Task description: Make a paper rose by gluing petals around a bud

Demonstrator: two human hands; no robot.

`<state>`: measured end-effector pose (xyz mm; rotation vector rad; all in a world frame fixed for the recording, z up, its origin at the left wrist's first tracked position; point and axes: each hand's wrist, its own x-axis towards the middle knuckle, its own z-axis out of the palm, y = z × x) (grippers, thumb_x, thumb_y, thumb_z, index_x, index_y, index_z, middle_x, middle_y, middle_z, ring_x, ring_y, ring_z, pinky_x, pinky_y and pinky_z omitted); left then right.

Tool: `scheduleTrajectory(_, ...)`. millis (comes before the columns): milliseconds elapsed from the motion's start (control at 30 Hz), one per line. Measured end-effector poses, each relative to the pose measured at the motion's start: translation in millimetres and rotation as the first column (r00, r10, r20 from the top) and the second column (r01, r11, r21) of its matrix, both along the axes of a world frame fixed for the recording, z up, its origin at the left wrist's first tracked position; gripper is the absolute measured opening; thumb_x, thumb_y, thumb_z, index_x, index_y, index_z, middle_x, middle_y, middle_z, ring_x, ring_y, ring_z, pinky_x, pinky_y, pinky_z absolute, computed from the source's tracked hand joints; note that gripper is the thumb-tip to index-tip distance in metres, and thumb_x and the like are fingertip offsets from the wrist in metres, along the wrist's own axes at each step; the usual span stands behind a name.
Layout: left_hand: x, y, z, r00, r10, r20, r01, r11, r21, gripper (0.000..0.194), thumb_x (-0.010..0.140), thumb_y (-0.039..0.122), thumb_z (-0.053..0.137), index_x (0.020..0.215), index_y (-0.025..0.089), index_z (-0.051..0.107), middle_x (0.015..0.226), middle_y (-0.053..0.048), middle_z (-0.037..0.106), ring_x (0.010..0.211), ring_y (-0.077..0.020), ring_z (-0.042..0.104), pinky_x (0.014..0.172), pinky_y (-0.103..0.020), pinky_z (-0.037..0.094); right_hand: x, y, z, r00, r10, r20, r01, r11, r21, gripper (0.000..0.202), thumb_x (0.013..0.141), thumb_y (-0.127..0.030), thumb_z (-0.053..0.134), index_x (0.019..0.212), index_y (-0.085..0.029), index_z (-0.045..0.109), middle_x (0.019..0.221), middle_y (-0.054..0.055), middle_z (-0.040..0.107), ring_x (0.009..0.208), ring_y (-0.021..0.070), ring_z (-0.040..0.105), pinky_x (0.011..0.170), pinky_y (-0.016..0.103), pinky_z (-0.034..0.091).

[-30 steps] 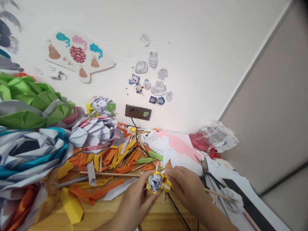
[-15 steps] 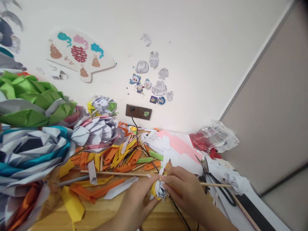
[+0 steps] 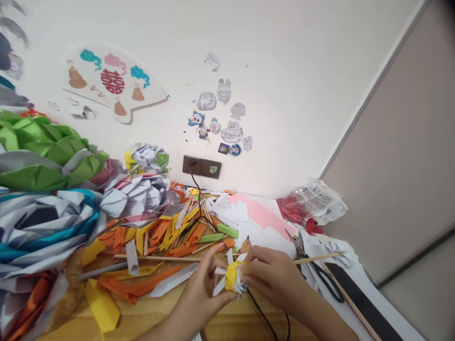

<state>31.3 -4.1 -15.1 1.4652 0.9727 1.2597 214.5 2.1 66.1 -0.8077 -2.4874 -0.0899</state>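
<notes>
A small folded-paper piece [image 3: 232, 276], yellow in the middle with white-grey points sticking out, is between my two hands. My right hand [image 3: 272, 271] pinches its right side with thumb and fingers. On its left, my left hand [image 3: 202, 286] has the fingers curved apart from the thumb, and the thumb tip touches the lower edge of the piece. A thin wooden stick [image 3: 158, 258] lies to the left behind my left hand, and another stick length shows right of my right hand.
Orange, yellow and green folded strips [image 3: 163, 232] cover the table's middle. Large paper flowers [image 3: 46, 151] stand at left. Black-handled scissors [image 3: 327, 279], white sheets and a plastic bag [image 3: 316, 201] lie at right. A black cable [image 3: 263, 312] runs beneath my hands.
My left fingers have spread away from the paper piece, which is turned so its yellow part and white points show. My right hand still pinches it. The view has shifted slightly.
</notes>
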Motion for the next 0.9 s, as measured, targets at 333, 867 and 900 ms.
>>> scheduleTrajectory(333, -7, 3, 9.4, 0.994, -0.035, 0.108, 0.04, 0.998, -0.044, 0.049, 0.057, 0.046, 0.076, 0.099, 0.023, 0.069, 0.109, -0.009, 0.064, 0.111, -0.0305, 0.052, 0.091, -0.038, 0.046, -4, 2, -1.4, 0.967, 0.008, -0.255, -0.063, 0.976, -0.209, 0.018, 0.089, -0.026, 0.05, 0.076, -0.018, 0.06, 0.072, 0.002, 0.062, 0.067, 0.0125, 0.055, 0.062, 0.022, 0.039)
scheduleTrajectory(867, -1, 4, 9.9, 0.906, -0.239, 0.349, 0.302, 0.943, -0.139, 0.06, 0.055, 0.05, 0.077, 0.105, 0.02, 0.064, 0.103, -0.01, 0.068, 0.087, -0.0241, 0.065, 0.081, -0.036, 0.049, -5, -6, 3.9, 0.979, -0.04, 0.202, -0.03, 0.943, 0.331, 0.03, 0.094, -0.017, 0.029, 0.082, -0.017, 0.056, 0.059, 0.0, 0.057, 0.048, 0.0131, 0.048, 0.043, 0.025, 0.026)
scheduleTrajectory(900, -1, 4, 9.5, 0.904, -0.24, 0.353, 0.304, 0.943, -0.138, 0.059, 0.055, 0.05, 0.078, 0.104, 0.019, 0.065, 0.101, -0.009, 0.069, 0.085, -0.0234, 0.065, 0.08, -0.035, 0.049, -4, -6, 4.3, 0.972, -0.039, 0.23, -0.044, 0.939, 0.342, 0.028, 0.094, -0.016, 0.029, 0.084, -0.016, 0.056, 0.061, 0.001, 0.058, 0.049, 0.0136, 0.049, 0.044, 0.025, 0.027)
